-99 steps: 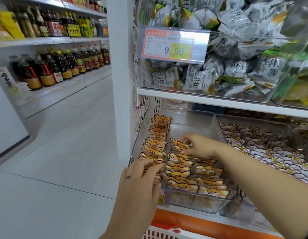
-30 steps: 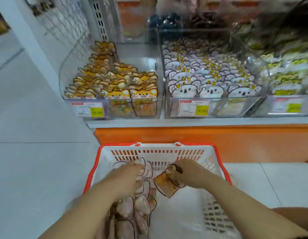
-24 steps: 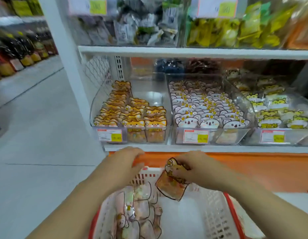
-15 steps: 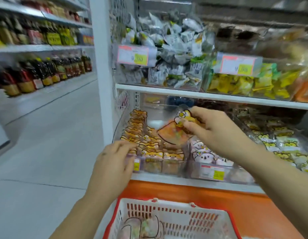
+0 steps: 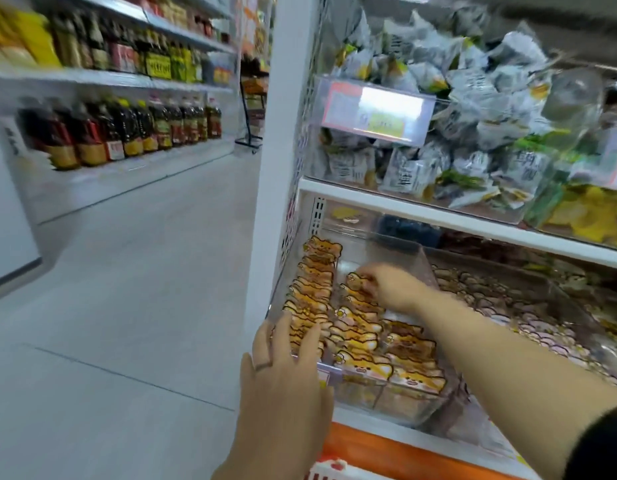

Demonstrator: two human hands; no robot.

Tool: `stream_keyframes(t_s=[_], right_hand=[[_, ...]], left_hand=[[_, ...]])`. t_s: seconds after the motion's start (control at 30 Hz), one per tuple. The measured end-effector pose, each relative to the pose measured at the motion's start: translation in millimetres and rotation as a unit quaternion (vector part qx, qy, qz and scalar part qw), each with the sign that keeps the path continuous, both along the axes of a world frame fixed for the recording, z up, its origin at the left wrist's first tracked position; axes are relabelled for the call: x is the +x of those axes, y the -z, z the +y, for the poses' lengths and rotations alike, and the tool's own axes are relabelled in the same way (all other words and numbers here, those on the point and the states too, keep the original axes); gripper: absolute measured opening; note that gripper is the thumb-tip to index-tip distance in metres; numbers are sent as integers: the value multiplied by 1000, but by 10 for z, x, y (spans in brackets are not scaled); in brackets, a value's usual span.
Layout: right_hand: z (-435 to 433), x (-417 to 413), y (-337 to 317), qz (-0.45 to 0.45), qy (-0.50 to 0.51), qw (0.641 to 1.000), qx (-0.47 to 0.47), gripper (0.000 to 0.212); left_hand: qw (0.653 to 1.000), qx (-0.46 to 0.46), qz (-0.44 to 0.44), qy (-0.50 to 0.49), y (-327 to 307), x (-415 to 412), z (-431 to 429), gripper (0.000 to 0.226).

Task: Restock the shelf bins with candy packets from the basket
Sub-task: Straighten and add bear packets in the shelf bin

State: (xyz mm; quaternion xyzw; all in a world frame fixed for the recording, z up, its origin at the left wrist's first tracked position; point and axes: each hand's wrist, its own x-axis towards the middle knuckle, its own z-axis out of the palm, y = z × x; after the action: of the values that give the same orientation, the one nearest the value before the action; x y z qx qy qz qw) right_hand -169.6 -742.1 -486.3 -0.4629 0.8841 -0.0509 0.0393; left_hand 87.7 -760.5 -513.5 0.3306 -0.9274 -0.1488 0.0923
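A clear shelf bin on the lower shelf holds rows of orange bear-shaped candy packets. My right hand reaches into the bin's back middle, fingers pinched on a candy packet at the rear of the middle row. My left hand rests with spread fingers on the bin's front left corner, holding nothing. Only a red-and-white sliver of the basket shows at the bottom edge.
A neighbouring bin of pale animal packets sits to the right. The shelf above carries bins of grey-green snack bags. A white upright post stands left of the bin. Across the aisle floor, shelves hold dark bottles.
My right hand lifted an orange packet from the basket up to the shelf and moved it down into the bin's middle row. My left hand rose from the basket to the bin's front.
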Motion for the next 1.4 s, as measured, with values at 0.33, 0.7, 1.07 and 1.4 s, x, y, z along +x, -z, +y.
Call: stream_keyframes(t_s=[0.33, 0.7, 1.07, 1.4], right_hand=[[-236, -174, 113, -280, 38, 959, 29, 32], [-165, -202, 40, -270, 37, 961, 36, 50], [164, 252, -178, -157, -67, 984, -47, 45], [1429, 1372, -131, -192, -114, 951, -212, 20]], left_hand=[[995, -68, 70, -25, 348, -112, -160, 52], [1000, -24, 8, -12, 104, -74, -150, 55], [998, -55, -34, 9, 120, 20, -125, 73], [974, -98, 136, 151, 187, 252, -21, 47]])
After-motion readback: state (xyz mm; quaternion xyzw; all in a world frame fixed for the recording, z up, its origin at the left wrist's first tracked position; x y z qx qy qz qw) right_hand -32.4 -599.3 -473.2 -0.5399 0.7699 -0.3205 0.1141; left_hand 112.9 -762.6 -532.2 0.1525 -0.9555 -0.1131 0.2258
